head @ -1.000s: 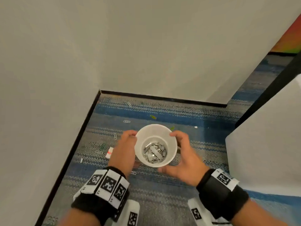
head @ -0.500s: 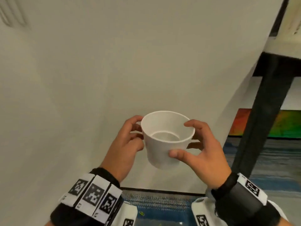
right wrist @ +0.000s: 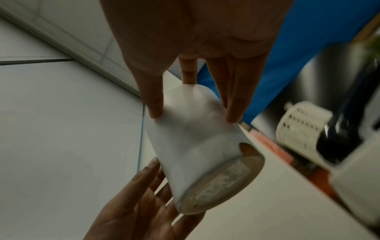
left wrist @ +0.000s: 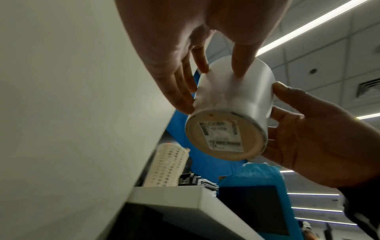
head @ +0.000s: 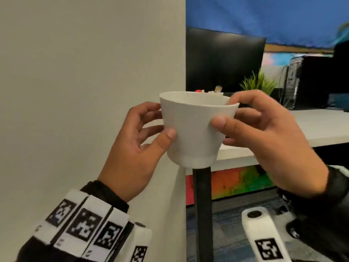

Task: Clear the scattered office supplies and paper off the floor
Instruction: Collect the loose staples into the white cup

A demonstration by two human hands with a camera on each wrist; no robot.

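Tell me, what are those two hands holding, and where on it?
A plain white round cup, gripped by its side wall: the left hand on its left, the right hand on its right with one finger near the rim.

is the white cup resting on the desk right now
No, the white cup is held in the air between the left hand and right hand.
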